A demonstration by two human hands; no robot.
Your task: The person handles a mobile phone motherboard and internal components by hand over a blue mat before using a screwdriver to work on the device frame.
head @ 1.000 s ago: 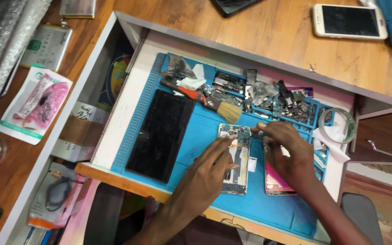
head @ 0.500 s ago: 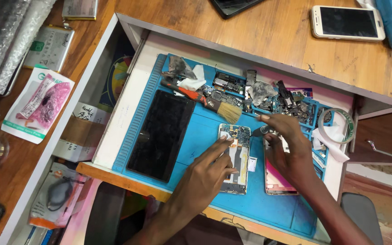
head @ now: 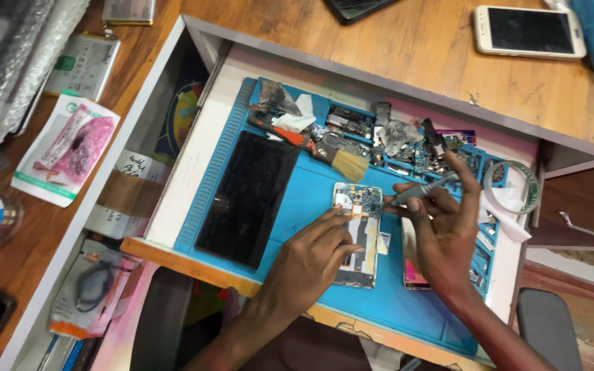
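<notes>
While the opened grey smartphone [head: 357, 233] is being steadied on the blue silicone mat [head: 311, 192] by the left hand [head: 311, 264], a slim grey tool [head: 424, 190] is being pinched in the right hand [head: 441, 233] just right of the phone; precise tip placement is judged next.

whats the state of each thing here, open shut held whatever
opened phone: back cover off, insides exposed, lying flat on the mat
left hand: fingertips pressing on the opened phone
right hand: gripping a thin grey tool
thin grey tool: held, tilted, above the mat
black screen panel: dark, lying flat
brush: lying unheld
tape roll: lying flat at the mat's right edge
white phone: screen dark, on the desk
drawer: pulled open
</notes>
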